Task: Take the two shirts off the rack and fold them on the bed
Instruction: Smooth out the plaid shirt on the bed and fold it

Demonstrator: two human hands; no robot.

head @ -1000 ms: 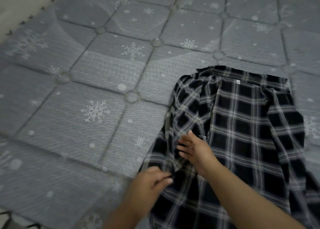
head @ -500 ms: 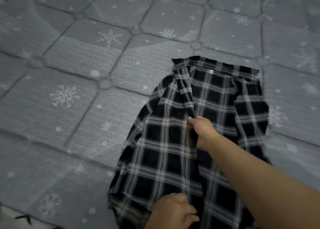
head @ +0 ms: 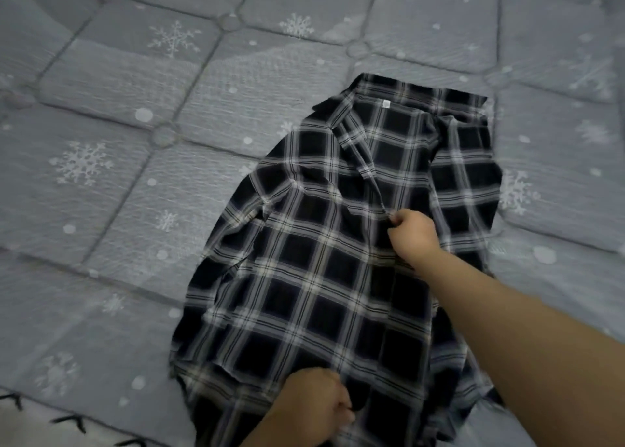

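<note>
A dark plaid shirt (head: 324,260) lies spread, front up, on the grey snowflake-patterned bed (head: 111,189), collar toward the far side and hem toward the near edge, a little right of the middle of the view. The right hand (head: 414,235) is closed in a pinch on the front edge of the shirt about halfway down the chest, and the left hand (head: 313,409) is closed on the same edge low down near the hem, so both hands are clamped on the cloth, well apart from each other along the opening. Only this one shirt is in view; the second shirt and the rack are not shown. The likely step is drawing the left front panel across to close and flatten the shirt before folding. The risks follow from that: if the two hands pull unevenly, the panel can skew and bunch under itself, giving a crooked fold. The left sleeve, rumpled along the left side, may get trapped under the body. The hem sits close to the near edge of the bed, so a tug toward the person could slide the thin cloth off the mattress. The right side of the shirt looks creased and could stay wrinkled if not smoothed.
</note>
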